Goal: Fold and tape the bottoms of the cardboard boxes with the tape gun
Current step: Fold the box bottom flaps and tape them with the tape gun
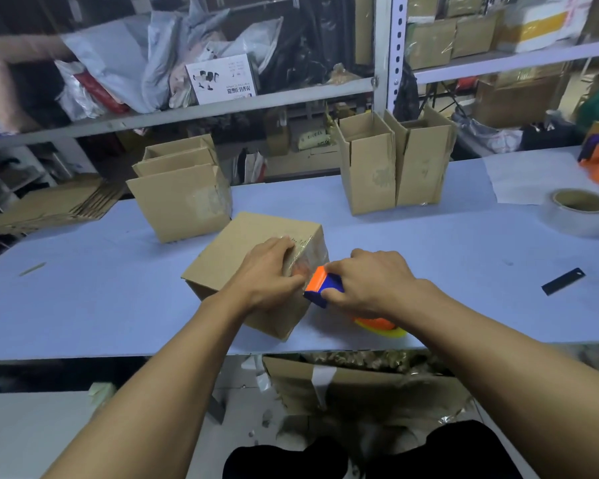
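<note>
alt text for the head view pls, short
A person's left hand presses down on a cardboard box on a blue table, while the right hand grips an orange-and-blue tape gun at its taped edge. Three open boxes and a tape roll sit behind.

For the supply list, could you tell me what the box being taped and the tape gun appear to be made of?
The box looks like plain brown cardboard, matte, with glossy clear tape along its seam. The tape gun seems to be moulded plastic, smooth orange and blue; much of it is hidden under the right hand.

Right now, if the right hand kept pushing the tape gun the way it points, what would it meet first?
The right hand would likely drive the tape gun into the taped cardboard box, near the left hand.
</note>
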### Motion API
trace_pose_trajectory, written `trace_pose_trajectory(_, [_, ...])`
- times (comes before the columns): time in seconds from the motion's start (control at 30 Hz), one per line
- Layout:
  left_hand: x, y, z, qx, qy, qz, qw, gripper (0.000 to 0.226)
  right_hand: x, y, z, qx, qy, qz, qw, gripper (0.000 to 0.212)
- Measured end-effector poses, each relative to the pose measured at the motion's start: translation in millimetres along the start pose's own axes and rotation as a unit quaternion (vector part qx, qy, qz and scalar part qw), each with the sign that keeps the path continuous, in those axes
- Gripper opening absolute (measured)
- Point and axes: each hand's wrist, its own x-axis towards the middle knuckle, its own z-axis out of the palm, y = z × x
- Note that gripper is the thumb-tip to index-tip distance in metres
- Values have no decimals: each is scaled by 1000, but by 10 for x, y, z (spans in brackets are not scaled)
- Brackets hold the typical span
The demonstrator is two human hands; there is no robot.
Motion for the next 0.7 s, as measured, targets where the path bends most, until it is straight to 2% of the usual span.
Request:
trace_pose_trajectory(0.1, [127, -30, 153, 17, 83, -21, 996, 33, 157, -104, 26, -18, -4, -6, 1000, 42])
trace_pose_trajectory(0.17, [176, 42, 217, 51, 117, -31, 991, 20, 189, -107, 10, -19, -11, -2, 1000, 41])
trace_pose_trajectory(0.33, [252, 136, 301, 106, 145, -38, 983, 23, 364, -91, -88, 33, -92, 41, 994, 36])
trace_pose_trajectory(0.47, [260, 99, 362, 160, 150, -31, 975, 33, 400, 36, -57, 133, -176, 87, 972, 48])
trace_pose_trajectory(0.53, [275, 78, 384, 178, 156, -31, 971, 40, 342, 151, -60, 115, -149, 90, 978, 49])
trace_pose_trajectory(0.63, [287, 74, 395, 196, 136, -36, 970, 48, 223, 341, -81, 42, -53, 103, 992, 43])
trace_pose_trajectory(0.7, [267, 79, 396, 223, 118, -24, 967, 53, 142, 412, 0, 10, -10, 114, 993, 57])
